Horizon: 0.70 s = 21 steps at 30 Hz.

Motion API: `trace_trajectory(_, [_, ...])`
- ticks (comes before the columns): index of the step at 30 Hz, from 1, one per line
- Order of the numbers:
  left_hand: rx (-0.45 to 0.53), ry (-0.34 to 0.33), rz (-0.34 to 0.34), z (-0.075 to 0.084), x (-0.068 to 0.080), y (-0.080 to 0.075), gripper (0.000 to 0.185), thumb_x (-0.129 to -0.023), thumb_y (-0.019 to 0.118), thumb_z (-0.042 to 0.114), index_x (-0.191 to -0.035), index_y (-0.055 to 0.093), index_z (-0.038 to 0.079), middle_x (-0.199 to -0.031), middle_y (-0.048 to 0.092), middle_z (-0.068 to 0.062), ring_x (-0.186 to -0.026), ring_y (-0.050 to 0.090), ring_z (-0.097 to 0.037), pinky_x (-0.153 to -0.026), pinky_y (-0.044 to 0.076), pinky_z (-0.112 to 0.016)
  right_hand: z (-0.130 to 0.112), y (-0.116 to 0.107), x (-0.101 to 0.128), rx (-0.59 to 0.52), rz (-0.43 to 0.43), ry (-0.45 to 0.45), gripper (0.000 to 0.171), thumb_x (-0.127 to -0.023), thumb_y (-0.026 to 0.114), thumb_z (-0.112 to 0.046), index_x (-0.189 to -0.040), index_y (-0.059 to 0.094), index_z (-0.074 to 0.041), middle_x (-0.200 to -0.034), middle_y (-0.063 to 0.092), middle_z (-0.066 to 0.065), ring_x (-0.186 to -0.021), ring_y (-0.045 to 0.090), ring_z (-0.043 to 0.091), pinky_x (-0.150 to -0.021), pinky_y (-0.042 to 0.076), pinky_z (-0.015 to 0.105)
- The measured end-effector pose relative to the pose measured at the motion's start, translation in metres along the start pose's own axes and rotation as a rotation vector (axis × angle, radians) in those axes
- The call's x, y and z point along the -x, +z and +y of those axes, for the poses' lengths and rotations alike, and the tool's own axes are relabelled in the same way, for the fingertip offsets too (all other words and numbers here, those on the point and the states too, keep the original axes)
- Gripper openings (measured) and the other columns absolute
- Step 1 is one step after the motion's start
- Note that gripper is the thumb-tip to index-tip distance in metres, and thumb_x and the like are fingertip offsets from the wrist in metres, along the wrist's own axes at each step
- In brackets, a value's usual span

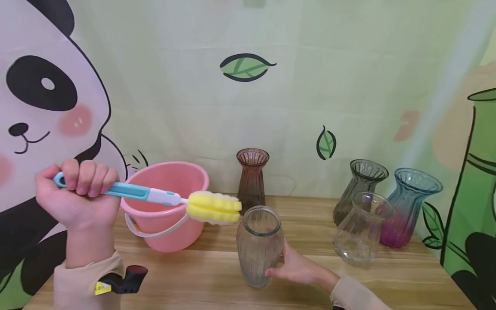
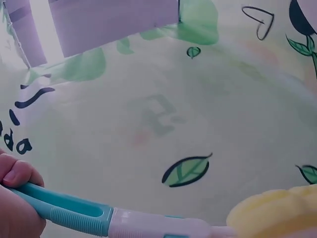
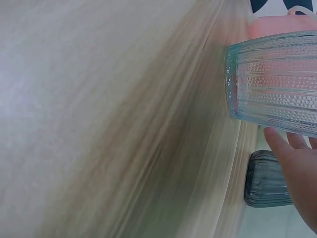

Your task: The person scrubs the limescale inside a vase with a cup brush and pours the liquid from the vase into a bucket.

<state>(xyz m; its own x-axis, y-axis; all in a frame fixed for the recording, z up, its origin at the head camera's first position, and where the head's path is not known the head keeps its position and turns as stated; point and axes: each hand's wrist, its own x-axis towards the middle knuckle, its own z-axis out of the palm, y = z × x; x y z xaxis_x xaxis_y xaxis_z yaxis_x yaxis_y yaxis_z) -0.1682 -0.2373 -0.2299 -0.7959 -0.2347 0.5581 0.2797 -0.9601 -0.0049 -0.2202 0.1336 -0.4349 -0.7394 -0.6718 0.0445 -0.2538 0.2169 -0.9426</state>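
My left hand (image 1: 79, 193) grips a bottle brush (image 1: 133, 190) by its blue-and-white handle, raised in front of the bucket. The brush lies nearly level, its yellow-and-white sponge head (image 1: 213, 206) pointing right. Just below and right of the sponge is the mouth of a clear ribbed glass vase (image 1: 257, 254), which my right hand (image 1: 296, 265) holds from its right side, thumb at the front. The vase leans slightly, mouth up. In the right wrist view the dimpled glass (image 3: 282, 84) shows above my fingers. The left wrist view shows the brush handle (image 2: 79, 213) in my fist.
A pink bucket (image 1: 170, 237) with a white handle stands behind the brush. Behind the held vase is a brown glass vase (image 1: 252, 185). At the right stand a grey vase (image 1: 354, 185), a clear vase (image 1: 356, 241) and a blue-to-pink vase (image 1: 403, 211) on the wooden table (image 1: 186, 280).
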Motion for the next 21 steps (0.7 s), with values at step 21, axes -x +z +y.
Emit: trace_trajectory(21, [-1.569,-0.928,-0.143,-0.092,-0.019,-0.041,0.037,-0.092,0.033,0.026,-0.059,0.031,0.008,-0.052,0.028,0.002,-0.047,0.025,-0.012,-0.046,0.023,-0.023,0.006,0.002,-0.001,-0.025,0.025,-0.036,0.099,-0.079,0.072,-0.019,-0.145,-0.002,-0.014,-0.146,0.018,0.022,-0.130,0.030,0.042,-0.102,0.032,0.053])
